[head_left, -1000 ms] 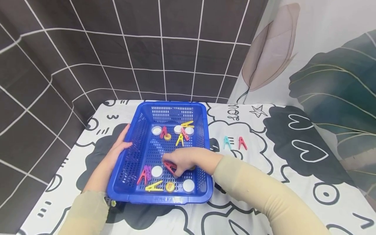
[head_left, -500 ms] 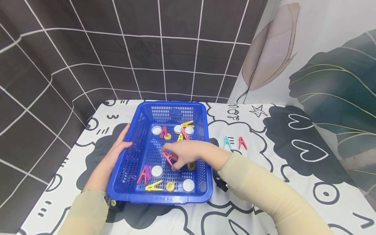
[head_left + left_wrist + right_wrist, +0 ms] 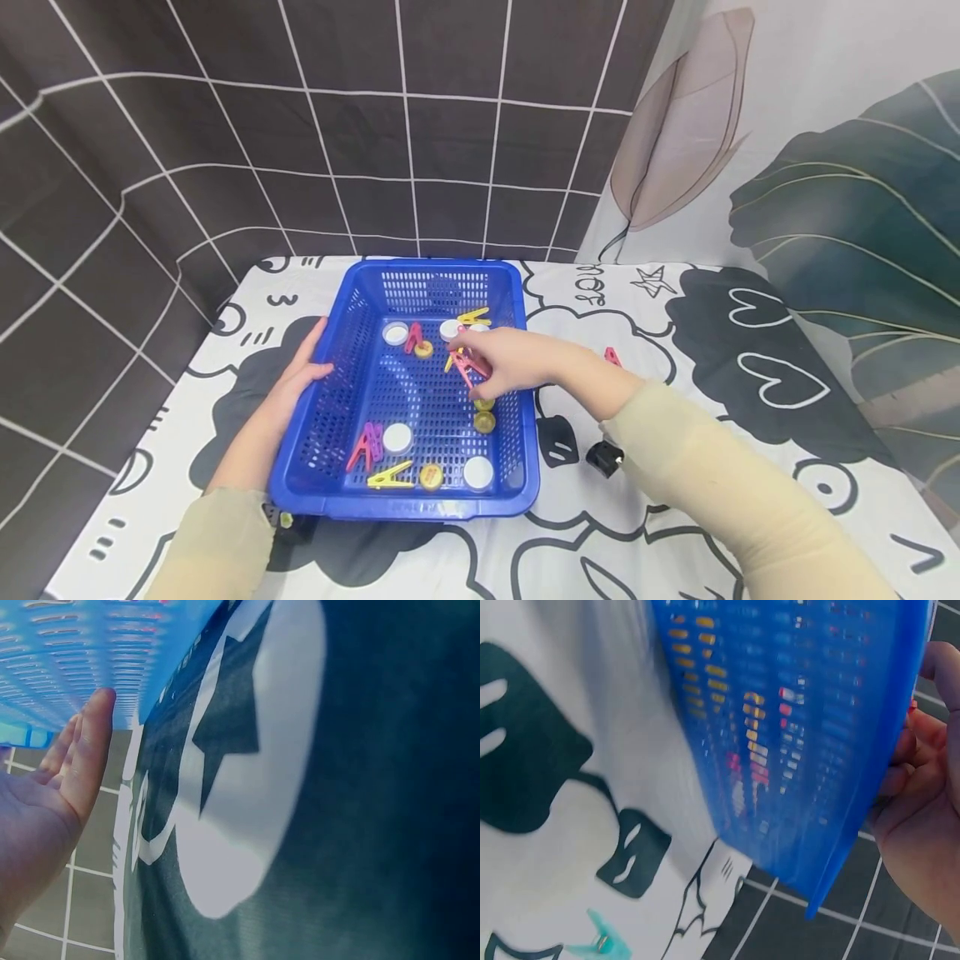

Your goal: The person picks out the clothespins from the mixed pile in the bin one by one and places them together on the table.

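Note:
My left hand (image 3: 292, 387) rests on the left rim of a blue plastic basket (image 3: 405, 507), fingers straight; the left wrist view has them along the outer wall. Over the right half of the basket, my right hand (image 3: 517, 358) pinches a pink clothespin (image 3: 462, 362) between thumb and fingers. Below that hand lie gold caps (image 3: 483, 422). The basket also holds white caps (image 3: 397, 437), a yellow clothespin (image 3: 390, 476), red (image 3: 360, 450) and purple (image 3: 374, 440) clothespins, and another red clothespin (image 3: 415, 337) farther back. My right hand partly covers a yellow clothespin (image 3: 450, 360).
Right of the basket, a red clothespin (image 3: 612, 356) shows beyond my forearm, and a teal clothespin (image 3: 600, 941) is in the right wrist view. A small black device (image 3: 603, 458) is beside my right sleeve. A dark grid-patterned curtain (image 3: 375, 133) hangs behind.
My right hand has lifted the pink clothespin and moved it away from me and to the right. The teal clothespin is now hidden by my arm. My left hand stays at the rim.

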The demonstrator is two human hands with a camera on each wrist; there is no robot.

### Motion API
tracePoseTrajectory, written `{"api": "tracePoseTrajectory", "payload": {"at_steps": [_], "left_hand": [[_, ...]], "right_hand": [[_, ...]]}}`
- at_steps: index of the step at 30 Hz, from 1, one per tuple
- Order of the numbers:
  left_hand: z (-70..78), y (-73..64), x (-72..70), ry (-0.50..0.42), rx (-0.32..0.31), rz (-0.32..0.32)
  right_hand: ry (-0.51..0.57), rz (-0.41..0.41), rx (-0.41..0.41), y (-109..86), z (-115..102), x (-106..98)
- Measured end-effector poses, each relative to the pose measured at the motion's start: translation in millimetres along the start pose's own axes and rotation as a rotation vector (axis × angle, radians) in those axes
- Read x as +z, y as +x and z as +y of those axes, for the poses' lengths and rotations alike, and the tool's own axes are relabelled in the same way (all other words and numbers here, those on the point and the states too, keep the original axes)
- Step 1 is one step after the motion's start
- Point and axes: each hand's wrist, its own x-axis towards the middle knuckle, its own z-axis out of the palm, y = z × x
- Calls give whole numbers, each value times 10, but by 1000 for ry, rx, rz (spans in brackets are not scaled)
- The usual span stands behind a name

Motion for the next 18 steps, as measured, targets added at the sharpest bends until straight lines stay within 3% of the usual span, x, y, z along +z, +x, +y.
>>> {"api": "tracePoseTrajectory", "payload": {"at_steps": [7,18], "left_hand": [[0,3,-12,21,17,-2],[-7,10,-11,9,15,-4]], "right_hand": [[60,87,7,-144,139,-77],[124,177,119,-432,372,-125]]}}
